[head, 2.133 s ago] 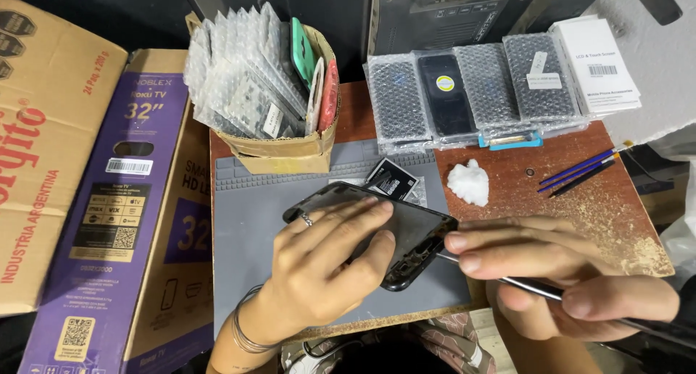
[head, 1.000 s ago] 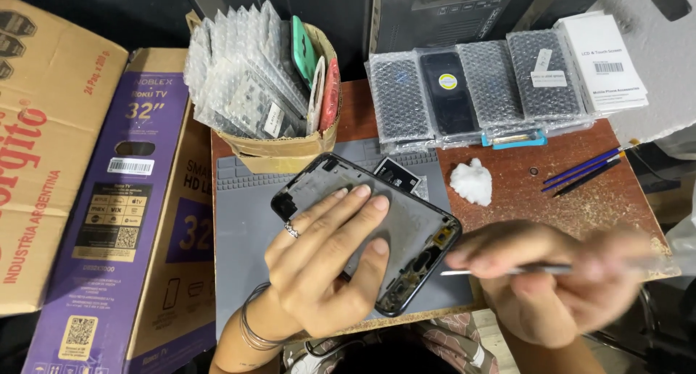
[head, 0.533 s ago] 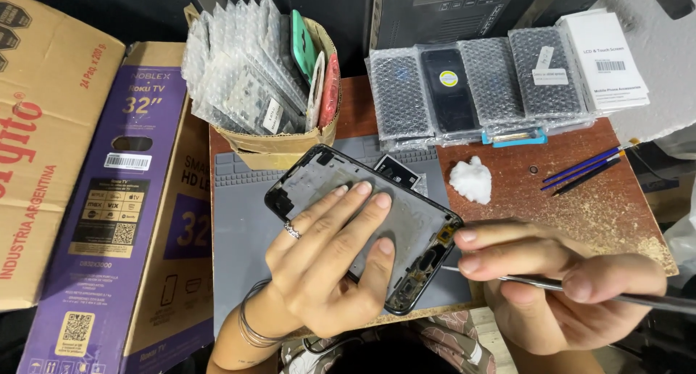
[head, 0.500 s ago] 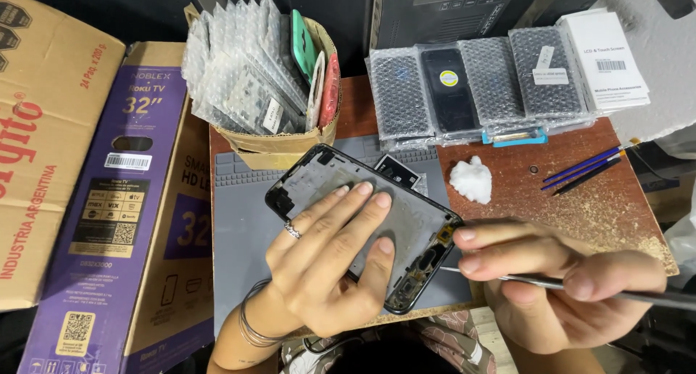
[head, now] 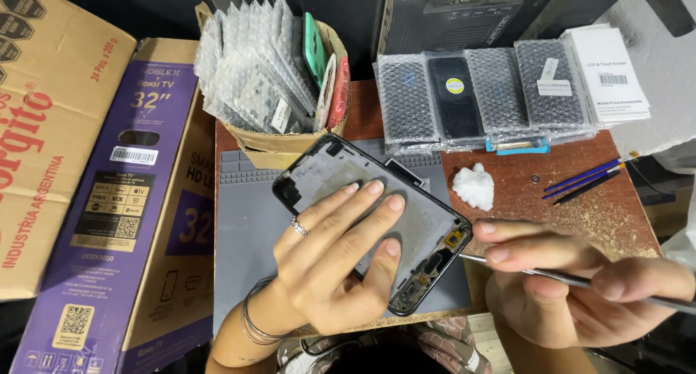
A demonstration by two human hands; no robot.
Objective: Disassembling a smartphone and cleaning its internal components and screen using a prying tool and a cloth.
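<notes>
The left hand [head: 326,262] lies flat, fingers spread, pinning an opened phone frame [head: 373,218] to the grey mat [head: 246,229] on the worktop's near side. The right hand [head: 580,287] has its grip closed on a thin metal tool [head: 551,274], tip at the frame's right edge. The frame's inside is already bare; small parts remain at its near end.

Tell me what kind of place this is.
Likely a phone repair bench: an opened phone frame on a grey work mat, bubble-wrapped replacement screens, and a thin metal tool in the right hand.
</notes>
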